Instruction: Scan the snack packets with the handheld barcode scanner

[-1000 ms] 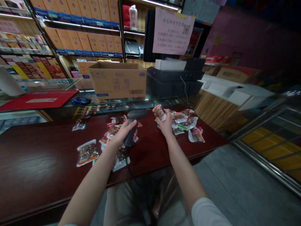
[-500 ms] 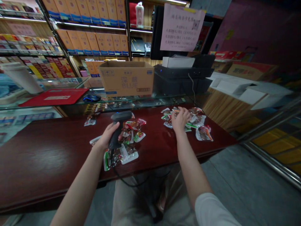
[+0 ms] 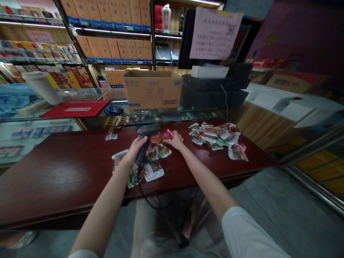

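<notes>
My left hand (image 3: pixel 134 150) grips the handle of a black barcode scanner (image 3: pixel 145 138), its head raised over a heap of small snack packets (image 3: pixel 150 168) on the dark red counter (image 3: pixel 53 172). A cable hangs from the scanner down past the counter edge. My right hand (image 3: pixel 176 140) is closed on one red-topped snack packet (image 3: pixel 166 135), held just right of the scanner head. A second heap of snack packets (image 3: pixel 215 134) lies further right on the counter.
A glass shelf behind the counter carries a cardboard box (image 3: pixel 153 87), a blue mouse (image 3: pixel 113 110), a red mat (image 3: pixel 76 107) and a black register with printer (image 3: pixel 215 87). Shelves of boxed goods fill the back wall. Wooden counter and glass case stand at right.
My right hand left the right heap and came left with a packet, up to the scanner head. The left hand kept hold of the scanner. The camera view shifted slightly left.
</notes>
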`<action>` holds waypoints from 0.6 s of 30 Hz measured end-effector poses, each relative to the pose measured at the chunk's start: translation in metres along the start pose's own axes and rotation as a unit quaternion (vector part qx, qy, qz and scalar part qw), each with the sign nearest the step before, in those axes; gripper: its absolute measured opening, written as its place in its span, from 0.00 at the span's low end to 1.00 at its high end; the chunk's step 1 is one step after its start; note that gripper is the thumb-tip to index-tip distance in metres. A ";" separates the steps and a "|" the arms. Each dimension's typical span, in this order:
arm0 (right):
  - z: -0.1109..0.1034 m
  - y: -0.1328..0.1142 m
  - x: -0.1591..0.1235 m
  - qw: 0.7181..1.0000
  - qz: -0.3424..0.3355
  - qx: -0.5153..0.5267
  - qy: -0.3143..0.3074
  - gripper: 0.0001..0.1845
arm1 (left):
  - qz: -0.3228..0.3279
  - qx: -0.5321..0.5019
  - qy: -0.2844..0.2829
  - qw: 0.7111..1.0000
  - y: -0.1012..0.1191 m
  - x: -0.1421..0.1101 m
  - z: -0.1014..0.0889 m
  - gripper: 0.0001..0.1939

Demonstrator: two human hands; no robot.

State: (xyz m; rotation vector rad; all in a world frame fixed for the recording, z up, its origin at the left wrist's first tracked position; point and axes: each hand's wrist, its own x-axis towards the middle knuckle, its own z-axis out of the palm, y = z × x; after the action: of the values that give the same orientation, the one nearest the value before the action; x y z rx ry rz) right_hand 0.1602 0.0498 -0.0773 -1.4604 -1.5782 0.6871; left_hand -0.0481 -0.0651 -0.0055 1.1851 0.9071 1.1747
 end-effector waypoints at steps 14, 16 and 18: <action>-0.135 0.053 -0.013 0.952 -0.025 0.224 0.207 0.19 | -0.032 0.076 -0.142 0.986 0.002 0.025 0.069 0.28; -0.140 0.064 -0.020 0.947 -0.021 0.223 0.229 0.17 | -0.041 0.094 -0.183 0.978 -0.002 0.031 0.084 0.29; -0.140 0.071 -0.024 0.945 -0.015 0.227 0.233 0.15 | -0.049 0.104 -0.216 0.970 -0.008 0.034 0.095 0.29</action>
State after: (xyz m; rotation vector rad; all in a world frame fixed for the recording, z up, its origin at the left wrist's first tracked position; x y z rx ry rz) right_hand 0.3150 0.0164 -0.0752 -1.1413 -0.9931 0.5832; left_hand 0.0516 -0.0505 0.0061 1.4767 0.7538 0.7121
